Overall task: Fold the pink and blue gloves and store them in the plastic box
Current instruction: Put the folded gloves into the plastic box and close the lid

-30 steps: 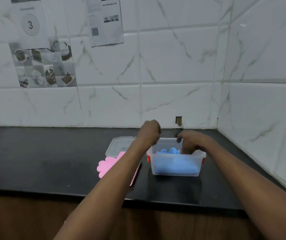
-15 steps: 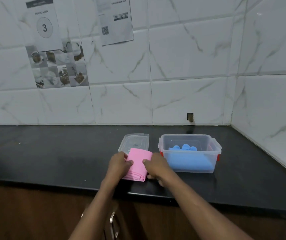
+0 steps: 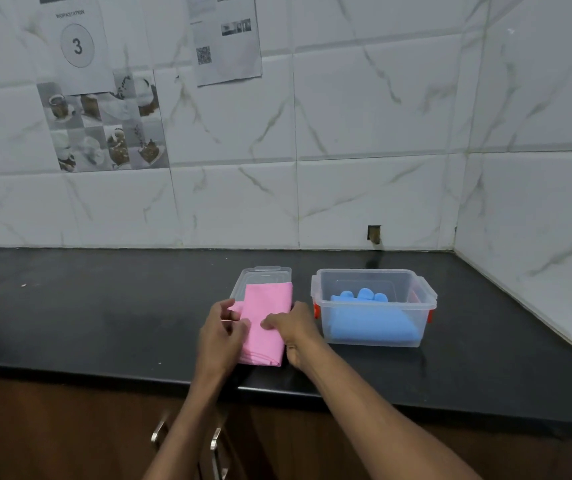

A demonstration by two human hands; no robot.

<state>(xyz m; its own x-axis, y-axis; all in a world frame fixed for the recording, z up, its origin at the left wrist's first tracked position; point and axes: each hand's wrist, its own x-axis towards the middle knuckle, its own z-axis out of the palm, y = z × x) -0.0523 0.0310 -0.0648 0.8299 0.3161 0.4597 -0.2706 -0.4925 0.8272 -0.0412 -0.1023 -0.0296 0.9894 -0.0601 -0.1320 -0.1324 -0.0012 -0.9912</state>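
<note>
The pink glove (image 3: pixel 266 318) lies folded into a narrow rectangle on the black counter, its far end resting over the clear lid (image 3: pixel 260 274). My left hand (image 3: pixel 223 332) pinches its left edge with curled fingers. From the right, my right hand (image 3: pixel 293 329) grips the glove's middle with curled fingertips. Just right of my right hand stands the clear plastic box (image 3: pixel 374 272) with red clips, open. The blue glove (image 3: pixel 372 322) lies folded inside it, fingertips pointing toward the wall.
The black counter (image 3: pixel 104 317) ends at a front edge just below my wrists, with wooden cabinet doors and metal handles (image 3: pixel 215 441) beneath. Tiled walls close off the back and the right corner. Paper sheets hang on the back wall.
One second ago both hands were at the box with the blue glove and the pink glove lay spread out. Both hands have since come to the pink glove, which is now folded.
</note>
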